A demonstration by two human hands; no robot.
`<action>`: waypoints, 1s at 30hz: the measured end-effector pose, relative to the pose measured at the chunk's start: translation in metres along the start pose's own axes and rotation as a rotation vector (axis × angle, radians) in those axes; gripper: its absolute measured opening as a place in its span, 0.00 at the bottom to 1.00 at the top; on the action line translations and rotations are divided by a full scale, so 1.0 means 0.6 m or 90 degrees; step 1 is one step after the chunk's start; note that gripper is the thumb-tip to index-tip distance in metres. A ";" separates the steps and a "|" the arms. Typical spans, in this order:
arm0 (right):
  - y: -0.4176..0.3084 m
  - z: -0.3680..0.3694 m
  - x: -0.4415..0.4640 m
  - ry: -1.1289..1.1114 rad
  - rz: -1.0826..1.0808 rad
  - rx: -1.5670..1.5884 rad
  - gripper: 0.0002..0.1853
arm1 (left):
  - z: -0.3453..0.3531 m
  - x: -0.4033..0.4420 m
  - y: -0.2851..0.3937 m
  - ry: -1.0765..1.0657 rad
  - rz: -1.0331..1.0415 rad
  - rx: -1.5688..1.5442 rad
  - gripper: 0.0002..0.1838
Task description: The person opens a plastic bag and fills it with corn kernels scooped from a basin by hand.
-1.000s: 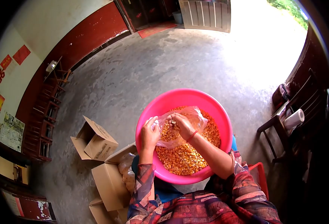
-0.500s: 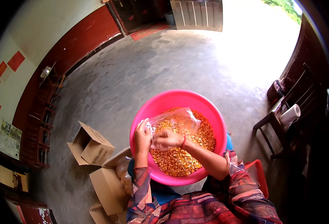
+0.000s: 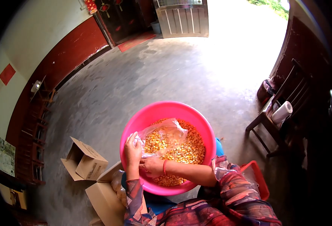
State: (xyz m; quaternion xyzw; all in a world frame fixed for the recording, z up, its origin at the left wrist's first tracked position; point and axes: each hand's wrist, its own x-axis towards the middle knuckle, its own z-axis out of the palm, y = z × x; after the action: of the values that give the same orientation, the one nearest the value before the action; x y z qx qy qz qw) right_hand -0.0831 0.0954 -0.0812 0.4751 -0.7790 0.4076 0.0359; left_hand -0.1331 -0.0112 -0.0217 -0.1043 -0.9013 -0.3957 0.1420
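Since half a second ago, the person's right hand (image 3: pixel 152 167) has moved down toward the body, and now it is just below the left hand (image 3: pixel 132 151), by the left wrist. The plastic bag (image 3: pixel 175 130) is inside the pink basin (image 3: pixel 151 112), lying spread over the corn (image 3: pixel 192 150), as it was before. From where I stand, I see the left fingers closed narrowly on the edge of this clear bag, at the left side of the basin. The right fingers are bent and partly hidden behind the left wrist, so I cannot tell if they hold something. A red bracelet (image 3: pixel 164 167) is around the right wrist. The loose yellow grains fill the bottom of the basin, and some show through the bag. On the floor, to the left, there is an open cardboard box (image 3: pixel 85 162); to the right, a paper roll (image 3: pixel 282 112) lies on a chair (image 3: pixel 261 118).
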 end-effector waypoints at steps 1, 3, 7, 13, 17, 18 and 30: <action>0.000 0.004 -0.001 0.000 0.018 -0.022 0.27 | -0.001 0.000 0.001 -0.002 0.007 0.003 0.19; -0.002 0.007 -0.002 -0.001 0.034 -0.049 0.28 | -0.001 -0.002 0.003 -0.001 0.016 0.004 0.19; -0.012 0.005 0.000 -0.029 0.092 -0.082 0.26 | -0.003 -0.003 0.008 -0.008 0.009 0.009 0.19; -0.017 0.035 -0.006 -0.051 0.041 -0.344 0.22 | -0.003 -0.003 0.005 -0.008 0.013 -0.001 0.19; 0.005 0.075 -0.010 0.008 0.001 -0.363 0.17 | -0.001 -0.004 0.005 -0.013 0.025 -0.001 0.18; 0.008 0.082 -0.011 0.009 0.002 -0.368 0.17 | 0.000 -0.004 0.005 -0.015 0.032 0.000 0.18; -0.014 0.063 -0.006 -0.048 0.083 -0.257 0.10 | 0.002 -0.003 0.004 -0.040 0.025 -0.031 0.16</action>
State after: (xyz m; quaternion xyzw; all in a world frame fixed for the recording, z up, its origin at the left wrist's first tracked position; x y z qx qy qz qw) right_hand -0.0619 0.0708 -0.1028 0.4217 -0.8746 0.2270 0.0750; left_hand -0.1309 -0.0089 -0.0214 -0.1379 -0.8932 -0.4112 0.1190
